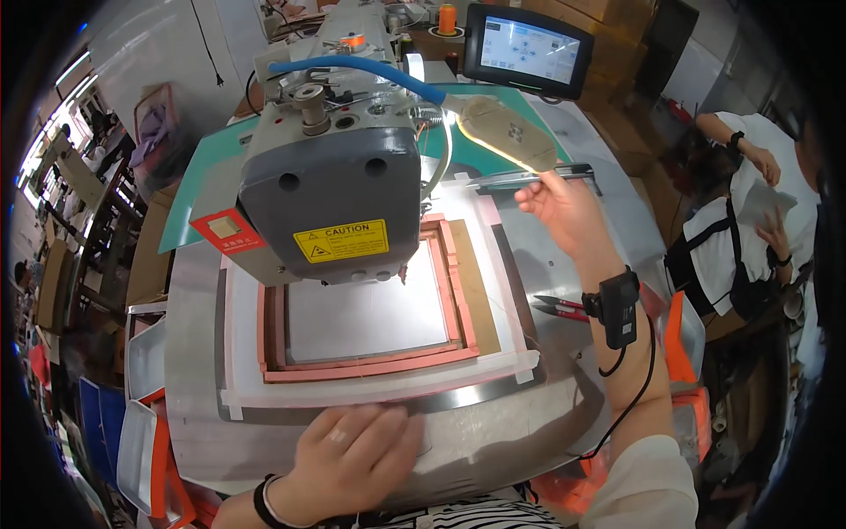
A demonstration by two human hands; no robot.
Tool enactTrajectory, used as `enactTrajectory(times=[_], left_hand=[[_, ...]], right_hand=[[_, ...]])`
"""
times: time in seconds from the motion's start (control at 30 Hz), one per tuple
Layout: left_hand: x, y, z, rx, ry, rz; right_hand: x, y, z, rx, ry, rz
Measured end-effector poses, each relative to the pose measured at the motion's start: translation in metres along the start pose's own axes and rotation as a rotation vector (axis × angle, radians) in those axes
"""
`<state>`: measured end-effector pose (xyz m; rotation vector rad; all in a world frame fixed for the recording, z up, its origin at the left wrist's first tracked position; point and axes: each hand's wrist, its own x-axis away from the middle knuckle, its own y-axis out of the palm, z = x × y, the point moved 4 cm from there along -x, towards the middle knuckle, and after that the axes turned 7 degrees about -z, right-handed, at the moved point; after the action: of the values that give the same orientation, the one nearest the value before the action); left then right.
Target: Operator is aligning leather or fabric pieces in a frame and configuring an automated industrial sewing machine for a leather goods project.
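Note:
In front of me is a grey sewing machine head over a pink-edged rectangular frame with a white sheet inside it. My right hand is at the upper right, its thumb and fingers pinched on slim silver tweezers. Right above those fingers hangs the flat panel of a lit lamp on a blue flexible arm. My left hand is palm down by the table's near edge, just below the frame. Its fingers are loosely bent and somewhat blurred, with nothing seen in them.
Red-handled thread snips lie on the metal table, right of the frame. A control screen and an orange thread cone stand at the back. White trays flank the left side. Another person stands at the right.

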<state>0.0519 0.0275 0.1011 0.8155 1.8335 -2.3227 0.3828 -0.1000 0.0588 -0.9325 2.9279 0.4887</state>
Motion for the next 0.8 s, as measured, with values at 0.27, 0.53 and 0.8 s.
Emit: enactTrajectory(times=[0.27, 0.53, 0.8], left_hand=[[-0.019, 0.091, -0.035, -0.032, -0.082, -0.373], [-0.039, 0.113, -0.039, 0.089, -0.082, -0.399], [-0.059, 0.117, -0.034, 0.161, -0.043, -0.552]], right_hand=[[-0.017, 0.034, 0.007, 0.519, 0.097, -0.351], [-0.020, 0.017, 0.000, 0.412, -0.059, -0.342], [-0.025, 0.000, 0.007, 0.250, 0.252, -0.306]])
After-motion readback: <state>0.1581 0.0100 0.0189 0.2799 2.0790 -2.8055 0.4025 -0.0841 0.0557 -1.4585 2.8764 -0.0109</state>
